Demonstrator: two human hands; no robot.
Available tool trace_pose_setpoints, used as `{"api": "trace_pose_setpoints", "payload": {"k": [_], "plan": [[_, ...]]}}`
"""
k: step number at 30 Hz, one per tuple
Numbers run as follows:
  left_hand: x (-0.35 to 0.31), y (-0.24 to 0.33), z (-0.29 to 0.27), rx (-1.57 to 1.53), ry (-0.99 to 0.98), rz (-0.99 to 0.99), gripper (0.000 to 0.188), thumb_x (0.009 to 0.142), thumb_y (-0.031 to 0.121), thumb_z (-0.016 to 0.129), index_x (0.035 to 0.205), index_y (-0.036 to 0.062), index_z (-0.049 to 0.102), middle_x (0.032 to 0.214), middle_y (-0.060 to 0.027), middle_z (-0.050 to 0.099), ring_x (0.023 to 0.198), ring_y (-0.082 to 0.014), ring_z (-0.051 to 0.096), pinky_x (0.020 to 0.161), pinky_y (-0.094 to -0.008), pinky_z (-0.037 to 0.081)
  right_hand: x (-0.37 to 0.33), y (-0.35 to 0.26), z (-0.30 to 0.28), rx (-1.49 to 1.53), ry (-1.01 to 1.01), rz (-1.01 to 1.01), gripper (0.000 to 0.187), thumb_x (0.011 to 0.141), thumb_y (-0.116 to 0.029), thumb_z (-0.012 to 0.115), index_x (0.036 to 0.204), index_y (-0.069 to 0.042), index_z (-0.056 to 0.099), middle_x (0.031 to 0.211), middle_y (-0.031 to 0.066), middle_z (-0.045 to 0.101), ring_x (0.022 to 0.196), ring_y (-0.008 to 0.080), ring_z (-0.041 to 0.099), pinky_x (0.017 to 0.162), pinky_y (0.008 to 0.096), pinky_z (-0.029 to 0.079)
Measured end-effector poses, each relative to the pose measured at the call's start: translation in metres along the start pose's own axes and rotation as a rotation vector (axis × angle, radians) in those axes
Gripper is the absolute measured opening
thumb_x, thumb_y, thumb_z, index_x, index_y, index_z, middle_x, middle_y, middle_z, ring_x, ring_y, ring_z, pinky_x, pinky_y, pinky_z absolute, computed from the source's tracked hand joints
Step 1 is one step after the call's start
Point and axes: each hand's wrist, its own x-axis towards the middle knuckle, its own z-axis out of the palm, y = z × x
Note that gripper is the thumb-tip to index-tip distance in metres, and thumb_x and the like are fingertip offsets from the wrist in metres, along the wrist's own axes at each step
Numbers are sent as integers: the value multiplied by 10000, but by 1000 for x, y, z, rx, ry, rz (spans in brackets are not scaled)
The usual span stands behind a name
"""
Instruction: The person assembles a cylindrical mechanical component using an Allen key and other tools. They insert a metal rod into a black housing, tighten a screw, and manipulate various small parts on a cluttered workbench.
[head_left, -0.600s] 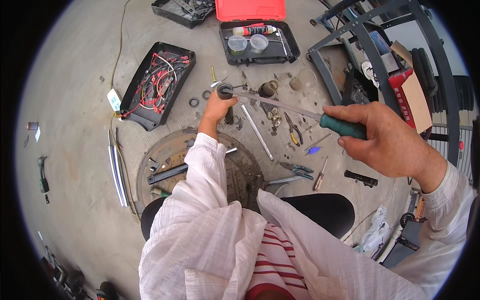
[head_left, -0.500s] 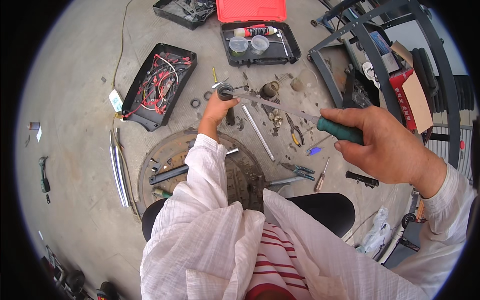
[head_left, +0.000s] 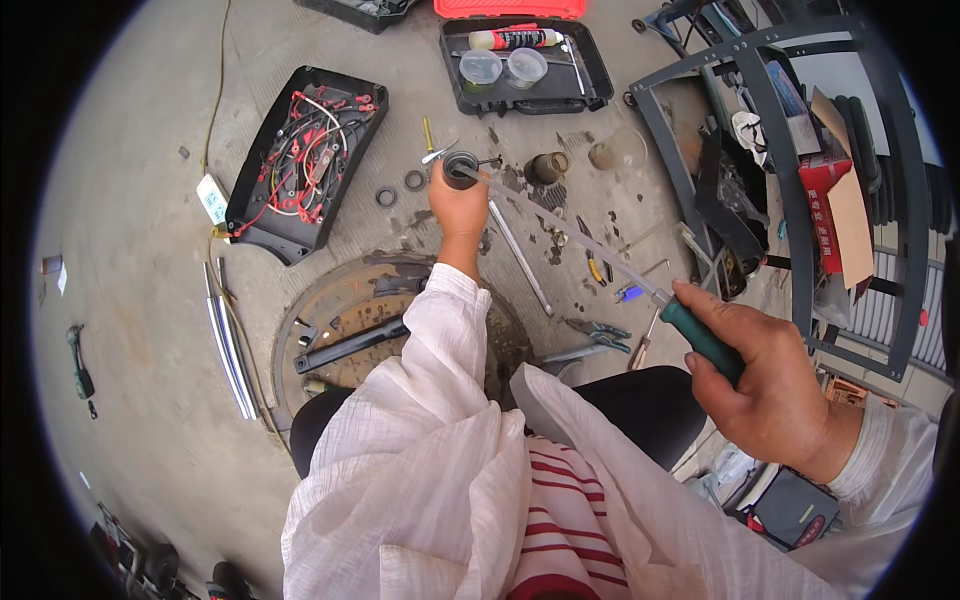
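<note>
My left hand (head_left: 460,215) is wrapped round a dark cylindrical tube (head_left: 459,160), its open end facing up. In my right hand (head_left: 775,390) is the green handle of a long screwdriver (head_left: 700,338). Its shaft slants to the left, and the tip is at the mouth of the tube; how far it reaches inside I cannot tell. Beside the left hand, two dark rings (head_left: 386,197) lie on the concrete. A thin metal rod (head_left: 520,258) rests to the right of that hand, and an oily cylindrical part (head_left: 547,168) stands a little beyond.
A black tray (head_left: 345,185) of red and black wires sits at the left. Farther off is an open toolbox (head_left: 595,97) with tubs and a bottle. Pliers (head_left: 605,335) lie near my right knee. A metal frame rack (head_left: 655,140) stands at the right, a round metal cover (head_left: 300,310) below.
The right hand has come down and nearer, tilting the screwdriver more steeply. My left hand still holds the tube, now slightly farther right in view. The view itself has shifted a little.
</note>
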Motion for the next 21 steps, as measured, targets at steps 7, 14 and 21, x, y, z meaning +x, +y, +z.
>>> {"api": "trace_pose_setpoints", "payload": {"k": [7,14,21], "plan": [[16,-7,-23,21,-349,19,257,683,43,730,897,34,587,809,-11,616,733,-115,553,683,-277,460,7,-16,-42,8,-171,103,428,812,-30,572,1219,100,536,714,236,616,551,191,585,574,309,480],[28,8,-40,-73,-639,-170,294,695,48,750,938,31,585,881,-6,617,792,-116,551,754,-277,459,11,-17,-48,-73,-188,77,442,826,31,569,1263,81,520,839,102,632,725,89,570,660,238,484],[6,-20,-4,-48,29,57,300,734,125,793,931,24,591,871,-36,648,795,-116,602,747,-272,487,19,-19,-33,81,-156,145,491,807,47,562,1293,66,496,913,143,633,753,124,596,689,257,482]]}}
